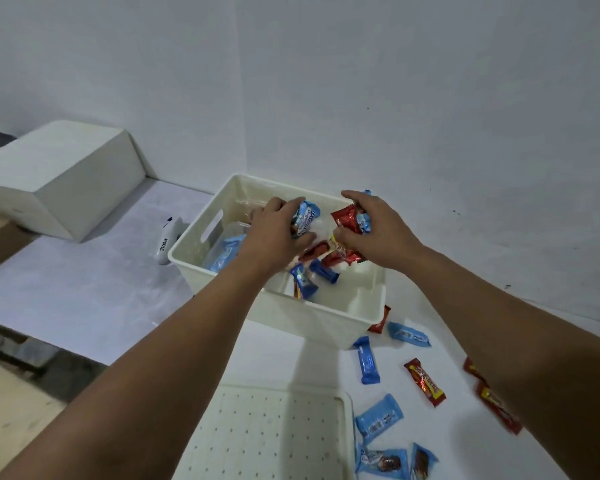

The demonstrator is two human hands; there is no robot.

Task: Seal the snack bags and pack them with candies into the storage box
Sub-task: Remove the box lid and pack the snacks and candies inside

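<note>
A cream storage box [271,315] stands open on the white table. Both hands hover over it. My left hand [274,233] grips a blue candy wrapper [307,216]. My right hand [371,233] holds a bunch of red and blue candies [349,220]. Below the hands, red and blue candies [317,271] lie or fall inside the box. A light blue snack bag [224,254] lies in the box's left part. Several loose candies [378,419] in blue and red wrappers are scattered on the table to the box's right and front.
The perforated box lid [267,434] lies at the near edge of the table. A white handheld sealer [167,242] rests left of the box. A white carton [59,178] stands at the back left. Walls close in behind and to the right.
</note>
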